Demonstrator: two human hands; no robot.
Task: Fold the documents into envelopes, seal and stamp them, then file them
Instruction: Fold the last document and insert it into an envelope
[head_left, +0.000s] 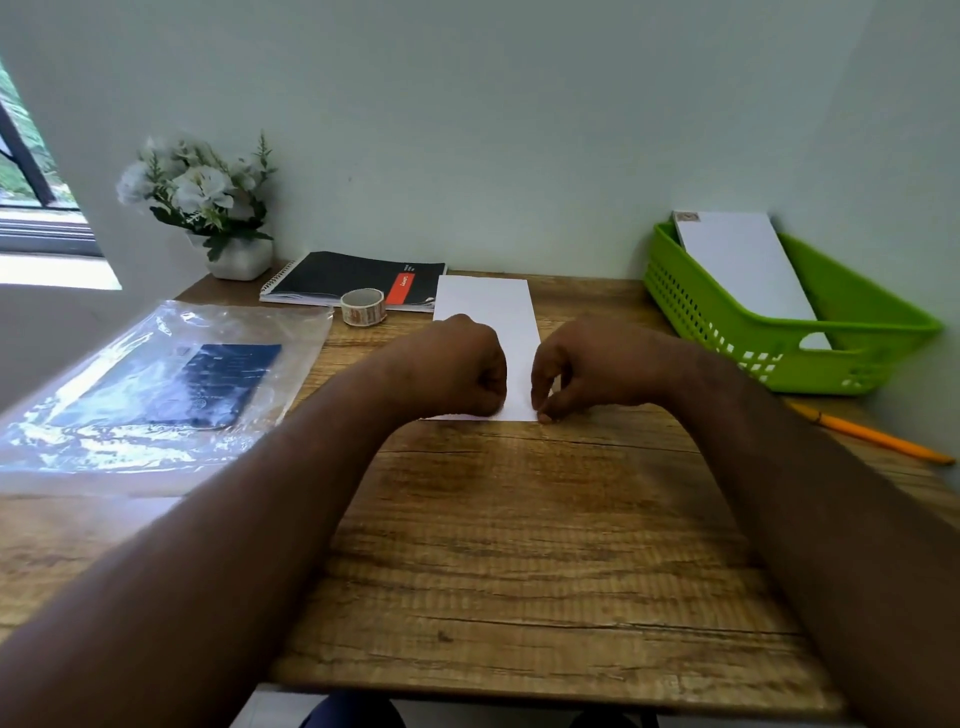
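Paper (485, 312), white, long and narrow, lies flat on a wooden worktop (519, 545), running away from the viewer. Whether it is a folded document or an envelope cannot be told. This is the only view, from the head camera looking down over two bare forearms.

Both hands work at the near end of the paper. The left hand (462, 369) is curled into a loose fist, knuckles down on the near left corner; whether its fingers pinch the paper is hidden. The right hand (576, 369) has its fingers bent, with the thumb and fingertips pressing or pinching the near right corner against the worktop.

As a judgement, the task is partly done: one piece is already filed, and this paper seems to be at the folding or creasing step, with sealing, stamping and filing still to come.

A green plastic basket (883, 322) stands at the far right. Inside it one white envelope (748, 265) leans, with a small stamp at its top left corner.

A roll of stamps or tape (363, 306) stands just left of the paper's far end. Beside it lies a black notebook (343, 278). A clear plastic bag (156, 384) holding something dark blue lies at the left. An orange pencil (872, 434) rests at the right edge, and a pot of white flowers (208, 208) stands at the back.
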